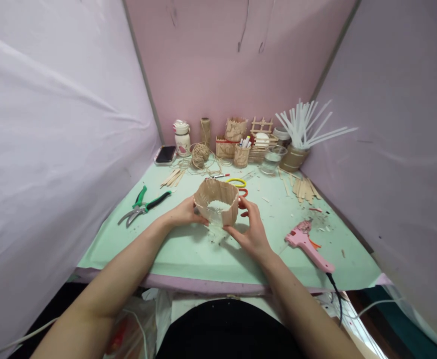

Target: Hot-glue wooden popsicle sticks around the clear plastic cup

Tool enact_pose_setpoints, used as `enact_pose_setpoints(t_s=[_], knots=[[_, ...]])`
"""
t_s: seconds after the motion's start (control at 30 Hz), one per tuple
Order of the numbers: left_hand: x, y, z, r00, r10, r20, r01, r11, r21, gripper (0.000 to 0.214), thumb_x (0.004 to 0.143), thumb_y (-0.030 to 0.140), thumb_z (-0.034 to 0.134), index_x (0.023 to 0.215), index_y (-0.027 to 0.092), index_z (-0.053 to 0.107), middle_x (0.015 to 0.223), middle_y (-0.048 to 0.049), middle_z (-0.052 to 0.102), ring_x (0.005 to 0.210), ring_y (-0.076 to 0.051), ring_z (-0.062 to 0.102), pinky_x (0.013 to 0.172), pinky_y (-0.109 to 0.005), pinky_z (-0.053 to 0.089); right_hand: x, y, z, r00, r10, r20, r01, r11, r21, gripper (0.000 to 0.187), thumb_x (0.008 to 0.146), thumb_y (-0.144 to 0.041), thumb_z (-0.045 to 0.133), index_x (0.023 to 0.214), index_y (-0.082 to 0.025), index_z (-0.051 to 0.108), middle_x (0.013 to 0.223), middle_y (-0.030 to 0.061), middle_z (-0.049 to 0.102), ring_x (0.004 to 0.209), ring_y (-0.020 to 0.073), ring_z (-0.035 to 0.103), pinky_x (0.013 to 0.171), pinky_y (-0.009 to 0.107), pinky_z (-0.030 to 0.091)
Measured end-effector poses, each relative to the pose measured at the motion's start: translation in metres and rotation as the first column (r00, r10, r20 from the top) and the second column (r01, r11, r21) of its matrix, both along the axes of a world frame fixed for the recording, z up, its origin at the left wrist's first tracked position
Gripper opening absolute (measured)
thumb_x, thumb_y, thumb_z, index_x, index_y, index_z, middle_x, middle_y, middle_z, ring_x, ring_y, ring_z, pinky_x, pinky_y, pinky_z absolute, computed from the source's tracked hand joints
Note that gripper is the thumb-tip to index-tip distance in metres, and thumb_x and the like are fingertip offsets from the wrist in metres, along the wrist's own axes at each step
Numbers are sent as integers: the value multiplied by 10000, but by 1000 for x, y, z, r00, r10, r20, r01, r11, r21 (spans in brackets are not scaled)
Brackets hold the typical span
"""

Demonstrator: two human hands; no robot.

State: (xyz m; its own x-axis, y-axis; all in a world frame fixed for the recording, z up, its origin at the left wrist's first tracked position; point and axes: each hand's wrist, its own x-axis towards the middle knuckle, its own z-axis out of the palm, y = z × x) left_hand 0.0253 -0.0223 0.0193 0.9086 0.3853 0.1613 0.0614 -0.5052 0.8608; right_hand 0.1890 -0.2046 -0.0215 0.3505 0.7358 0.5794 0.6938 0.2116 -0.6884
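Note:
Both hands hold a round, open-topped holder covered in light wooden pieces [227, 217] over the near middle of the table. A see-through patch, apparently clear plastic, shows at its front. My left hand [185, 213] grips the left side, thumb low at the front and the other fingers mostly hidden behind. On the right, my right hand [252, 230] has its thumb at the lower front edge and its fingers curled at the side. Just behind the holder lie scissors with a yellow loop [236, 182] and a red loop [243, 192], partly covered by it.
Green-handled pruning shears [138, 212] lie left; a pink glue gun [308, 244] with a black cord lies right. Wooden sticks [306, 189] are piled beyond it. At the back stand a twine ball [200, 154], a bottle [182, 139], a water cup [272, 162] and white glue sticks [302, 122].

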Motion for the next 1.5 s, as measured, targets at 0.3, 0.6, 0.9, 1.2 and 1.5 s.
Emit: enact_pose_setpoints(t_s=[0.3,0.6,0.9,1.2,1.5], knots=[[-4,-17,29,994,-112,13,113,993,-19,818,668,392,817,1410,234,509,1419,-94,577,1311,-368,526,1112,-513,422,-3,-4,-4,995,10,103,-18,997,81,844,781,-357,762,1484,-277,302,1327,146,479,1182,303,506,869,467,534],[-3,-17,28,997,-73,31,70,991,111,724,681,400,815,1352,248,589,1356,-81,629,1258,-389,569,1080,-529,455,-4,-5,-5,993,19,118,-36,989,143,836,763,-334,804,1455,-286,337,1284,134,491,1142,284,514,820,423,548],[-1,-17,22,961,-224,161,228,974,-5,761,701,319,834,1399,235,542,1383,-110,612,1273,-346,569,1078,-418,451,-2,-4,-4,997,53,48,-58,992,116,863,730,-266,819,1458,-304,356,1298,115,498,1099,274,523,805,424,543],[-2,-15,23,977,-201,68,202,979,-4,808,694,328,826,1429,231,505,1408,-117,589,1287,-366,551,1092,-462,435,-1,-4,-5,998,57,33,-59,995,82,868,731,-272,808,1461,-308,340,1299,113,486,1093,274,523,820,434,534],[-1,-17,26,975,-216,60,215,976,15,809,697,326,819,1435,248,497,1431,-107,567,1318,-372,519,1115,-486,398,-2,-3,-6,998,51,24,-53,996,70,849,730,-265,803,1447,-300,350,1279,108,494,1093,272,520,824,432,532]])
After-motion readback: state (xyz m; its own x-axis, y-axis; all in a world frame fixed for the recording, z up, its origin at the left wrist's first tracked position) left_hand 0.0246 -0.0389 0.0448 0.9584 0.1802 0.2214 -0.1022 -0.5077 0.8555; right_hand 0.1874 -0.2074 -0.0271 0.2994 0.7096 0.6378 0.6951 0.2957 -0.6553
